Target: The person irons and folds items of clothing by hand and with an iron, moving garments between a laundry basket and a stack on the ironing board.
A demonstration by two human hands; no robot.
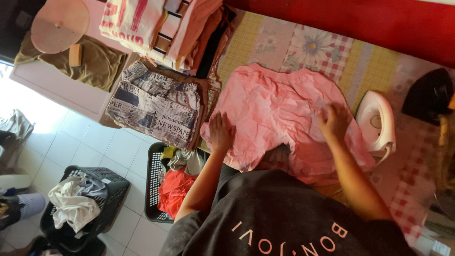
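patterned table [265, 33], pink garment [275, 114], white iron [377, 121]

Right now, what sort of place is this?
Probably a home ironing corner: both hands press a pink garment on a padded table, an iron beside it, folded clothes and laundry baskets nearby.

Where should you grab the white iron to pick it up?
Probably by its handle, the raised arch along the top of the white iron. It appears to stand beside the pink garment, close to the right hand. Coming from the garment side with that hand looks shortest, and the handle keeps fingers off the soleplate.
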